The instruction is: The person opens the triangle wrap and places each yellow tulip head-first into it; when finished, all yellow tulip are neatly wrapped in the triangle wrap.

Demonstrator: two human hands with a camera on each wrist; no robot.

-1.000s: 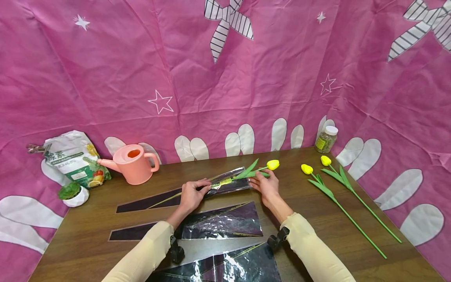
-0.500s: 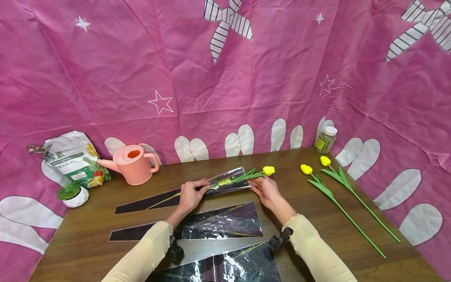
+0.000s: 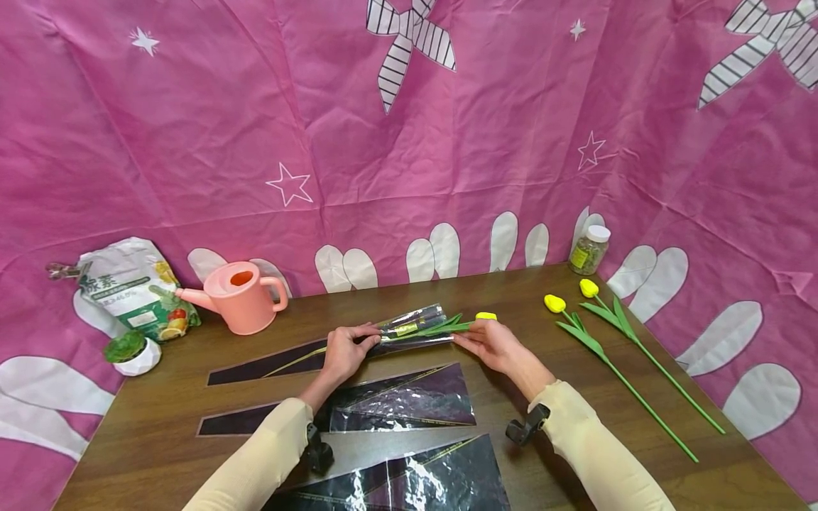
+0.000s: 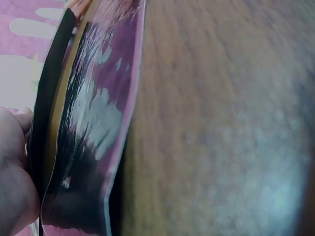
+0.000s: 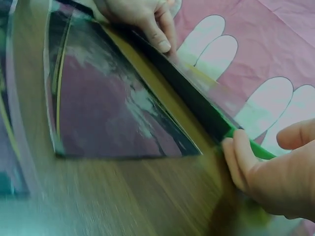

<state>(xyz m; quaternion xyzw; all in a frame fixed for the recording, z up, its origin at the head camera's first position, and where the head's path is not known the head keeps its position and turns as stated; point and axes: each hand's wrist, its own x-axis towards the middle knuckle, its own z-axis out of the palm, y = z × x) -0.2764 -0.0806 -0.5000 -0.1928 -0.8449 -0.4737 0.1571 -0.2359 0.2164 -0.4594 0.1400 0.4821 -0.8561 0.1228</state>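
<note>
In the head view, my left hand [image 3: 345, 355] pinches a dark, glossy flower sleeve [image 3: 294, 364] near its middle. A yellow tulip [image 3: 486, 316] lies with its stem running into the sleeve's wide end. Its green leaves reach out over the sleeve's mouth. My right hand [image 3: 501, 349] holds the tulip by its leafy part, just below the bloom, fingertips close to the sleeve's edge. In the right wrist view, a green leaf [image 5: 261, 150] passes between thumb and fingers. The left wrist view catches only part of my left hand [image 4: 17, 177] beside the dark sleeve.
Two more sleeves [image 3: 409, 404] [image 3: 441, 479] lie nearer the front. Two yellow tulips [image 3: 591, 342] [image 3: 645, 348] lie at right. Along the back stand a pink watering can [image 3: 246, 301], a printed bag [image 3: 137, 287], a small potted plant [image 3: 137, 353] and a lidded jar [image 3: 589, 250].
The tulip has shifted left and towards me, its leaves lower at the sleeve's mouth. My right hand has slid slightly down and right along it. My left hand has stayed on the sleeve.
</note>
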